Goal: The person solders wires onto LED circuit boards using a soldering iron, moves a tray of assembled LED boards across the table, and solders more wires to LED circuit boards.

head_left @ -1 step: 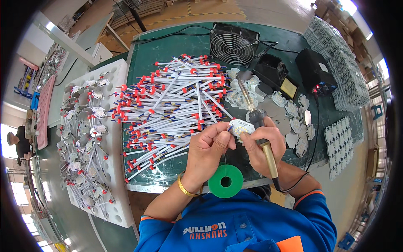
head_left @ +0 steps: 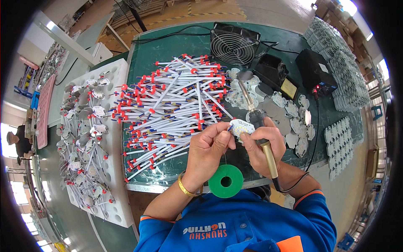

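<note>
One LED board (head_left: 242, 125) is best held steady, left hand (head_left: 209, 146) pinching its edge, right hand (head_left: 265, 146) gripping board and soldering iron (head_left: 255, 116).

The right hand (head_left: 257, 156) partly hides the white, yellow-dotted circuit board (head_left: 242, 124) and black-and-brass metal soldering iron (head_left: 256, 118). Thin metallic wire (head_left: 225, 159) vanishes under the left hand (head_left: 207, 150). Below both hands, the blue cloth shirt (head_left: 235, 215) is cut off.
</note>
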